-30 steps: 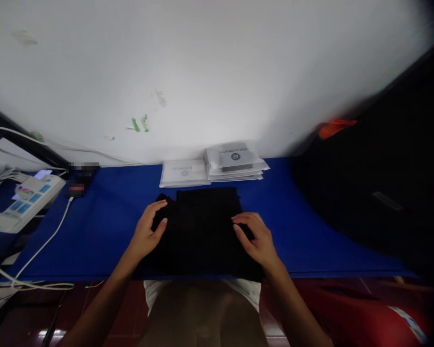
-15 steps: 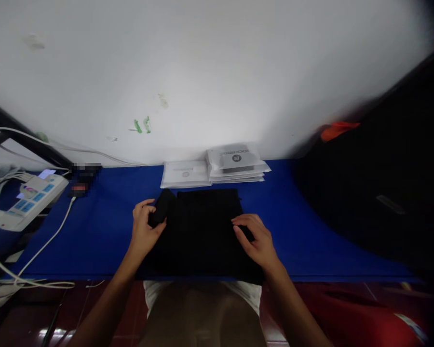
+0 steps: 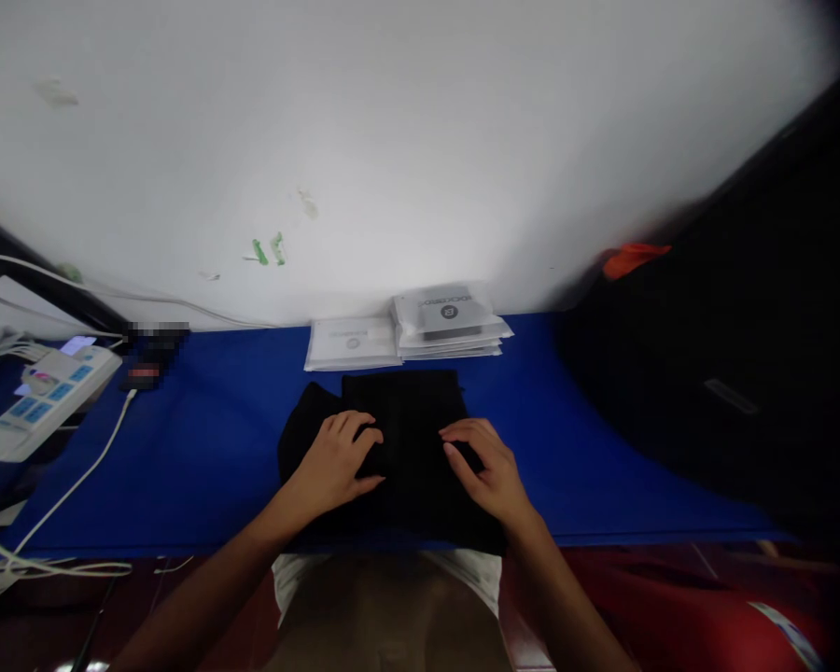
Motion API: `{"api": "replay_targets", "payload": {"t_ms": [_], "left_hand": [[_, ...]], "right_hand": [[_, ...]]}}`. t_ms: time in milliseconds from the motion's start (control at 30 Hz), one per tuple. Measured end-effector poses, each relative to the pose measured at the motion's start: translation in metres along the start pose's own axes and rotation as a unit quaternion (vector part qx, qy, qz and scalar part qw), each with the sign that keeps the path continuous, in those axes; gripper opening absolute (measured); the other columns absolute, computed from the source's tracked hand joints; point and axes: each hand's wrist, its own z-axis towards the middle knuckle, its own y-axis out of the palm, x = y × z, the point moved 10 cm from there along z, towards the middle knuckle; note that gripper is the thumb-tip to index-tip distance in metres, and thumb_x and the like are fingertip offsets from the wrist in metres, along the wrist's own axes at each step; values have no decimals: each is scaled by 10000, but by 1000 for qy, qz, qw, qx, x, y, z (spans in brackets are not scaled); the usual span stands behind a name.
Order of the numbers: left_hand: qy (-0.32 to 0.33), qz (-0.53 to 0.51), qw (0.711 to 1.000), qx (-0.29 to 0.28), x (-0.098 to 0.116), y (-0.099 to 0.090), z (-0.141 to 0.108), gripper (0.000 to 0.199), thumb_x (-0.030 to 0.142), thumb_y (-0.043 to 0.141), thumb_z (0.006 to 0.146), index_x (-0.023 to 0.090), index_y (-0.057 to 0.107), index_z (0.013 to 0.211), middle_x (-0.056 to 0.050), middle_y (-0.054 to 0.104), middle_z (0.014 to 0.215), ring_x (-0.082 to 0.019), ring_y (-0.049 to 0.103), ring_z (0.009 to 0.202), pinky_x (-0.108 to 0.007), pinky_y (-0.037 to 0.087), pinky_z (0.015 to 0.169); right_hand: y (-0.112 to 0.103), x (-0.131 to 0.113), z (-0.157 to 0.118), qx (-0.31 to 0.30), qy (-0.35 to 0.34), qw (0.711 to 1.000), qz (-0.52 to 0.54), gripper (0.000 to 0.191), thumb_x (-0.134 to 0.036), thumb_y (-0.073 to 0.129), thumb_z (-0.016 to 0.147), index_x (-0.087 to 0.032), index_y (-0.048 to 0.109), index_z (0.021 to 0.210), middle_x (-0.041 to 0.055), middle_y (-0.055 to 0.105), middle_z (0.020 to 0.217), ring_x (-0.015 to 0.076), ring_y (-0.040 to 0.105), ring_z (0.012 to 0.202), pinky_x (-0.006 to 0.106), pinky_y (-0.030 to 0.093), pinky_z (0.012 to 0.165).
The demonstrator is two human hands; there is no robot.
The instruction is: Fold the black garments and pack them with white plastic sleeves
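Note:
A dark black cloth point(image 3: 420, 401), folded in part, lies in front of me on the blue-covered table point(image 3: 210, 448). My left hand point(image 3: 340, 457) rests on its left half, where a flap is turned inward; the fingers are bent but spread, the thumb apart from them. At the cloth's right side, my right hand point(image 3: 486, 467) has thumb tip and fingertips nearly together, in a pinch on the fabric. Being so dark, the cloth shows few of its folds, and its exact kind is unclear.
Flat packets in frosted plastic bags point(image 3: 448, 327) are stacked against the wall, with another packet point(image 3: 354, 343) beside them. Left are a white power strip point(image 3: 56, 401), cables and a small dark device point(image 3: 144, 373). A large black shape point(image 3: 728, 308) fills the right side.
My left hand has moved right, from the raised left edge of the cloth onto its middle, and that edge is now folded over inward. My right hand stays about where it was.

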Motion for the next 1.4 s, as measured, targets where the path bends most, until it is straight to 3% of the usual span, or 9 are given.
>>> {"api": "replay_targets", "payload": {"t_ms": [200, 367, 533, 700, 833, 967, 1100, 1233, 1400], "left_hand": [[18, 38, 999, -12, 4, -4, 10, 360, 202, 693, 758, 199, 614, 1109, -128, 603, 1201, -323, 558, 1113, -512, 430, 957], [13, -1, 999, -50, -3, -9, 13, 288, 166, 682, 776, 204, 607, 1052, -89, 596, 1177, -277, 554, 1091, -446, 447, 926], [-6, 14, 997, -76, -6, -4, 15, 429, 138, 718, 725, 190, 531, 1108, -98, 548, 1180, -280, 519, 1098, -419, 467, 888], [-13, 44, 997, -59, -11, -3, 19, 404, 129, 690, 714, 177, 525, 1080, -90, 582, 1088, -283, 541, 1015, -421, 487, 842], [-9, -23, 1000, 10, -14, -22, 20, 367, 112, 626, 728, 186, 537, 1076, -81, 584, 1054, -261, 561, 985, -406, 507, 840], [16, -158, 985, 60, -6, -40, 21, 401, 95, 598, 723, 201, 547, 1107, -66, 580, 1090, -219, 582, 1012, -370, 511, 886], [95, -249, 964, 16, 2, -40, 31, 327, 189, 632, 797, 201, 585, 1121, -68, 619, 1094, -203, 608, 1010, -348, 502, 914], [106, -230, 967, 37, -40, -47, 49, 247, 326, 443, 977, 184, 642, 943, -70, 678, 957, -191, 642, 932, -338, 505, 879], [-11, 68, 997, 25, -119, -38, 71, 157, 258, 518, 929, 164, 613, 1011, -109, 656, 1035, -250, 606, 995, -378, 472, 878]], "right_hand": [[4, -2, 1, -16, -5, 1000, -6, 108, -229, 548, 931, -260, 603, 1019, 56, 681, 967, 236, 635, 935, 420, 527, 829], [24, 7, 0, -106, 26, 993, -54, 161, -276, 558, 926, -234, 587, 1079, 82, 672, 1026, 249, 619, 971, 432, 517, 849], [32, 9, 2, -147, 30, 986, -72, 184, -293, 562, 923, -207, 586, 1084, 96, 666, 1069, 253, 601, 1008, 444, 494, 885], [32, 9, 2, -167, 39, 982, -74, 204, -305, 560, 927, -213, 583, 1109, 92, 663, 1094, 257, 601, 1036, 466, 492, 919], [31, -1, 7, -168, 47, 983, -61, 455, -330, 592, 908, -227, 463, 1333, 123, 573, 1289, 268, 558, 1180, 479, 486, 986], [34, -31, 29, -142, -44, 987, -62, 777, -325, 682, 828, -206, 277, 1481, 180, 362, 1504, 319, 350, 1390, 553, 385, 1087], [49, -50, 44, -184, -133, 972, -57, 499, -141, 608, 770, -174, 502, 1256, 161, 577, 1304, 302, 513, 1248, 575, 381, 1066], [50, -46, 45, -193, -127, 972, -47, 353, -75, 548, 658, -179, 569, 995, 140, 656, 1131, 281, 601, 1096, 484, 497, 937], [56, -37, 36, -226, -85, 967, -86, 420, -87, 542, 642, -162, 571, 1054, 148, 658, 1142, 270, 637, 1050, 405, 543, 856]]}}
